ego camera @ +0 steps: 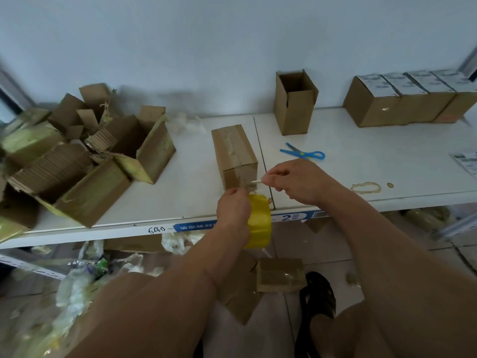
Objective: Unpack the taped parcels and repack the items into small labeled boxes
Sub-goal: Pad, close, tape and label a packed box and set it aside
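Observation:
A small brown cardboard box [233, 153], taped along its top, lies on the white table [361, 151] in front of me. My left hand [233, 210] grips a yellow tape roll [259, 220] at the table's front edge, just below the box's near end. My right hand [294, 180] pinches a thin pale stick or tape end [255, 181] against the box's near right corner. An open upright box [294, 104] stands behind, and a row of labeled boxes [402, 99] sits at the far right.
Torn open parcels and cardboard scraps [77, 156] pile on the table's left. Blue scissors [303, 152] lie right of the box. Printed labels [467, 161] lie at the right edge. Cardboard pieces [280, 275] and plastic wrap [74, 288] litter the floor.

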